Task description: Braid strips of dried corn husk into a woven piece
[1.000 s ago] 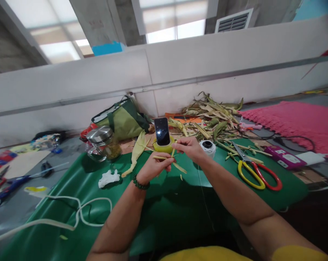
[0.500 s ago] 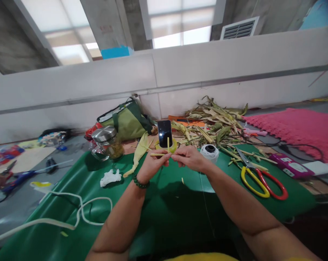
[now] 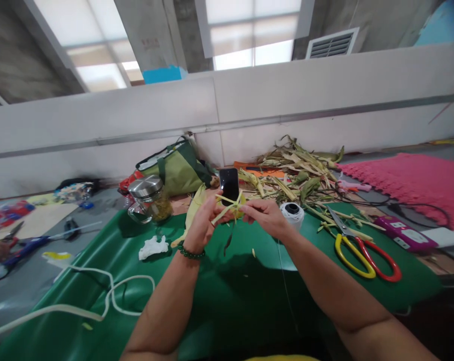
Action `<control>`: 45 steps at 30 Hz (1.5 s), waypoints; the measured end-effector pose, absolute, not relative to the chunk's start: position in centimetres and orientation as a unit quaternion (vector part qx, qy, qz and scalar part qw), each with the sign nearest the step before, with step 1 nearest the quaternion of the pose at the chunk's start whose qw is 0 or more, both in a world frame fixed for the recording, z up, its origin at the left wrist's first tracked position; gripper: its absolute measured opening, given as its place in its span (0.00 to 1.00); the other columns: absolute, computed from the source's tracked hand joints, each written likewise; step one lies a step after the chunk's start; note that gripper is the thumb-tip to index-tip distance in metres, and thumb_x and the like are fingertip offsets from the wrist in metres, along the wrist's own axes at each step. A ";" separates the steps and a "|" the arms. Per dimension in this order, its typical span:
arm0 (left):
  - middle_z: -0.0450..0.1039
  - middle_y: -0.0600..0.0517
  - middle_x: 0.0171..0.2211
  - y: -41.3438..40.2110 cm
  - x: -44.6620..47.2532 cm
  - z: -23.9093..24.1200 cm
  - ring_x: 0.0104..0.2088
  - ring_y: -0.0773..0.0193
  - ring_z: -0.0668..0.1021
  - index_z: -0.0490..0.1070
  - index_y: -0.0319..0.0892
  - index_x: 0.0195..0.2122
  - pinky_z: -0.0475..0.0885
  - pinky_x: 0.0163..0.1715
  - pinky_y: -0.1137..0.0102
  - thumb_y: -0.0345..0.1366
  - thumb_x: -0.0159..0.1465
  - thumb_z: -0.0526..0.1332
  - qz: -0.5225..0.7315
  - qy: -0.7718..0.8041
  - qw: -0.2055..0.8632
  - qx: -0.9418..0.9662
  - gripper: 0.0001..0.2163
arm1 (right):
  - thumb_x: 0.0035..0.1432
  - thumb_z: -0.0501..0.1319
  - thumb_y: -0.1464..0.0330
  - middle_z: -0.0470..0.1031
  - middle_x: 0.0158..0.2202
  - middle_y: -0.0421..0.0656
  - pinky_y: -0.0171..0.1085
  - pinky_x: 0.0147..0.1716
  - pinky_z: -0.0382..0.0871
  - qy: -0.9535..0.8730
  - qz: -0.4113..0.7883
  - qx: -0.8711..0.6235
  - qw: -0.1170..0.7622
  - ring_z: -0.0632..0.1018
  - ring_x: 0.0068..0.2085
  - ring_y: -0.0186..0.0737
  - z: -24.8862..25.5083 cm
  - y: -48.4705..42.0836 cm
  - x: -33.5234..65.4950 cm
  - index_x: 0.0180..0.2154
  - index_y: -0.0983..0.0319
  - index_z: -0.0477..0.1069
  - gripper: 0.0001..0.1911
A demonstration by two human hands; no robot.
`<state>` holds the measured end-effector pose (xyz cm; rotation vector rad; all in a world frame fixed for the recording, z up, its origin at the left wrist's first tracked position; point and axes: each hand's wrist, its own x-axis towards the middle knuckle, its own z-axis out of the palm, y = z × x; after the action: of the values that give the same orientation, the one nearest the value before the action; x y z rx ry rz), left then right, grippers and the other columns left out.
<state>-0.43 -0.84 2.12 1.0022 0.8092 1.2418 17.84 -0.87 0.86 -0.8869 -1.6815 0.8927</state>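
Both my hands meet above the green mat [image 3: 219,296], a little in front of a black phone [image 3: 229,184] propped on a yellow stand. My left hand [image 3: 201,224], with a green bead bracelet at the wrist, is closed around thin yellowish husk strips [image 3: 226,206]. My right hand [image 3: 265,216] pinches the same strips from the right side. The strips cross between my fingers and one dark end hangs down below them. A white thread spool [image 3: 292,212] stands just right of my right hand.
A heap of corn husks [image 3: 294,173] lies at the back. Yellow and red scissors [image 3: 362,250] lie at the right, near a purple device [image 3: 403,233] and a pink mat [image 3: 411,175]. A glass jar [image 3: 149,199], green bag [image 3: 174,168], crumpled tissue [image 3: 152,246] and white cord [image 3: 99,296] are at the left.
My hands rose slightly and turned the husk strips. The strips now cross and stick out in several directions, with one end dangling below.
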 end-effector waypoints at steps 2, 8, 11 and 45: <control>0.71 0.55 0.20 -0.6 -0.1 1.7 0.20 0.70 0.74 0.71 0.38 0.42 0.71 0.24 0.76 0.51 0.60 0.62 0.587 0.360 0.631 0.357 0.20 | 0.56 0.61 0.57 0.77 0.23 0.41 0.34 0.24 0.71 -0.651 0.350 -0.373 0.560 0.75 0.23 0.35 0.4 -0.7 17.4 0.29 0.62 0.77 0.15; 0.68 0.56 0.19 -1.2 1.7 0.2 0.22 0.71 0.70 0.78 0.36 0.38 0.67 0.24 0.77 0.50 0.47 0.72 0.570 0.327 0.570 0.493 0.24 | 0.62 0.58 0.64 0.80 0.31 0.43 0.36 0.34 0.72 -0.676 0.129 -0.380 0.618 0.79 0.32 0.38 -0.5 -1.3 16.5 0.32 0.60 0.78 0.12; 0.72 0.55 0.23 -1.6 2.1 -0.1 0.25 0.71 0.70 0.80 0.38 0.38 0.66 0.26 0.76 0.44 0.42 0.75 0.574 0.334 0.520 0.537 0.23 | 0.64 0.56 0.66 0.81 0.33 0.45 0.36 0.36 0.71 -0.738 0.018 -0.371 0.564 0.79 0.35 0.39 -0.8 -1.9 16.0 0.34 0.60 0.78 0.13; 0.72 0.54 0.19 -1.8 0.0 1.6 0.20 0.71 0.72 0.76 0.37 0.25 0.69 0.23 0.74 0.45 0.47 0.73 0.375 0.391 0.598 0.591 0.15 | 0.50 0.65 0.60 0.72 0.19 0.39 0.31 0.19 0.63 -0.645 0.366 -0.392 0.544 0.69 0.19 0.30 0.9 -1.3 17.6 0.21 0.62 0.74 0.13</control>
<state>0.01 -1.77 1.55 1.3716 0.9070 0.8690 17.64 -1.33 0.89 -0.9303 -1.5308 0.8678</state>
